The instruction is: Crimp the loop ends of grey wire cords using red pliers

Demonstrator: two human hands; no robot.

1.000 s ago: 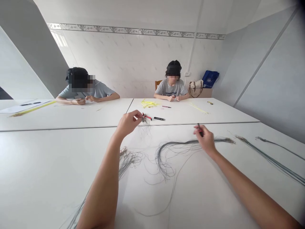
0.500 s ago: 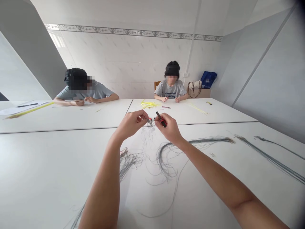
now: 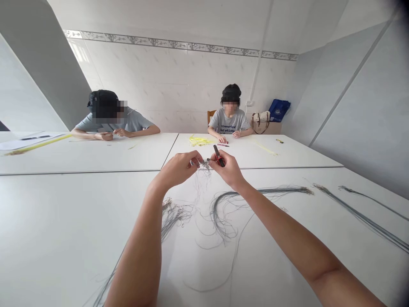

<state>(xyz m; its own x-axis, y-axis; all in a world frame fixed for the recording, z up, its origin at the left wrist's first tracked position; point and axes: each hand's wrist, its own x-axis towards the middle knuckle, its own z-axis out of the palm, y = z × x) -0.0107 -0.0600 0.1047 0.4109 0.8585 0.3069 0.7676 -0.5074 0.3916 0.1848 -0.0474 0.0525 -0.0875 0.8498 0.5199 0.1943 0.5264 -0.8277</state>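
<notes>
Over the seam between the tables, my left hand [image 3: 179,169] pinches a small tangle of thin grey wires [image 3: 206,165], its loose strands hanging below the fingertips. Close on its right, my right hand [image 3: 230,171] is closed around what looks like a black-and-red utility knife [image 3: 218,155], tilted up out of the fist. The knife's lower end is beside the tangle; whether it touches a strand I cannot tell. A curved bundle of grey wires [image 3: 220,200] lies under my right forearm. Another frayed bundle [image 3: 174,215] with brownish ends is partly hidden by my left forearm.
More grey wire bundles [image 3: 358,211] stretch along the right side of the white table [image 3: 271,264]. Across from me sit two people, one [image 3: 111,113] at left and one [image 3: 230,119] near a yellow strand pile [image 3: 200,141]. A small yellow cutter [image 3: 279,141] lies far right.
Both my hands have shifted slightly right, and the knife stands more upright. Red seen at my left fingertips before no longer shows. The person opposite has moved a hand toward a pink object.
</notes>
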